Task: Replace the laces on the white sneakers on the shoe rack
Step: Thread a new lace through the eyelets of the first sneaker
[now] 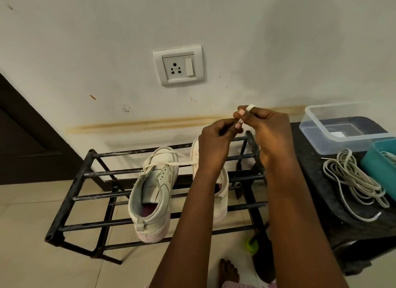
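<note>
Both hands are meeting above the rack [85, 174]: the right hand [270, 129] is pinching a white lace [249, 107] that is looping round its forefinger, and the left hand [216, 137], touching it, is nipping what appears to be the lace's tip. Below, the left sneaker [152, 193] is sitting on the rack with bare eyelets and a loose strand crossing its toe; the right sneaker [222, 193] is lying mostly behind the left forearm. The step in hand is probably readying a lace end for threading. The next move is calling for bringing that tip down and aiming it finely into an eyelet. A lace pile [353, 180] is lying on the worktop [317, 159], near a clear box [342, 129]. No brand or writing is reading anywhere, including on the wall socket [179, 65].
</note>
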`<state>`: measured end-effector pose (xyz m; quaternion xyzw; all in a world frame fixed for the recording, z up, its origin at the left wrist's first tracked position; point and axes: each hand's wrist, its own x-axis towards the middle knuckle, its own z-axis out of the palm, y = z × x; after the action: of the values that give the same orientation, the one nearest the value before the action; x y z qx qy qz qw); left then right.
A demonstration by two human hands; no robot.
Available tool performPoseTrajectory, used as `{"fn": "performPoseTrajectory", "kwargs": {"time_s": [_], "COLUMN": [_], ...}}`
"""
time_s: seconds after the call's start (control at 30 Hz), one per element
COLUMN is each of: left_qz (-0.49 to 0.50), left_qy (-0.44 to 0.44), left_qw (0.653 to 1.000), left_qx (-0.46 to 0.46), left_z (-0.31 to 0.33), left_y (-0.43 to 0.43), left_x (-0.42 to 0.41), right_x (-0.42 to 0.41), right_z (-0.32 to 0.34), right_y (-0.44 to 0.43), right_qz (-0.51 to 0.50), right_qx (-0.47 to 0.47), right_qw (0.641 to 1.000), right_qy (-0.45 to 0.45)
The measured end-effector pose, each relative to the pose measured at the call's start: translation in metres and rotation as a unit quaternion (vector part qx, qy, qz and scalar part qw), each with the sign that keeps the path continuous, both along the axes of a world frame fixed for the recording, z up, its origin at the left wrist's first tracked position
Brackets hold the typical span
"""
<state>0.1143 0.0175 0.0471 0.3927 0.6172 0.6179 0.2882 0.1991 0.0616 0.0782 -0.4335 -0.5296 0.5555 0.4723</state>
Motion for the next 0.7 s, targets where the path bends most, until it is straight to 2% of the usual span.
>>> {"fn": "performPoseTrajectory", "kwargs": {"time_s": [0.1,0.3,0.43,0.5,0.57,0.6,0.63,0.7], "left_qz": [-0.011,-0.059,-0.057,-0.065,-0.076,-0.085,-0.101,-0.136], "left_qy": [0.028,0.214,0.41,0.456,0.455,0.423,0.359,0.198], "left_qw": [0.999,0.967,0.89,0.857,0.85,0.868,0.9,0.957], "left_qx": [-0.015,-0.125,-0.191,-0.23,-0.255,-0.247,-0.225,-0.161], "left_z": [-0.001,-0.01,-0.02,-0.023,-0.022,-0.018,-0.012,0.004], "left_y": [-0.001,0.004,0.007,0.005,0.004,0.003,0.001,-0.003], "left_x": [0.0,0.006,0.011,0.011,0.009,0.008,0.008,0.01], "right_x": [0.005,0.018,0.026,0.029,0.03,0.03,0.03,0.028], "right_z": [0.005,0.015,0.02,0.023,0.024,0.024,0.023,0.02], "right_y": [-0.001,0.001,0.0,-0.001,-0.003,-0.003,-0.003,-0.003], "right_qz": [-0.019,-0.063,-0.062,-0.059,-0.057,-0.053,-0.041,-0.004], "right_qx": [0.002,0.022,0.032,0.029,0.027,0.024,0.018,-0.009], "right_qw": [1.0,0.997,0.997,0.997,0.998,0.998,0.999,1.0], "right_qy": [0.018,0.027,0.026,0.028,0.026,0.019,0.008,-0.025]}}
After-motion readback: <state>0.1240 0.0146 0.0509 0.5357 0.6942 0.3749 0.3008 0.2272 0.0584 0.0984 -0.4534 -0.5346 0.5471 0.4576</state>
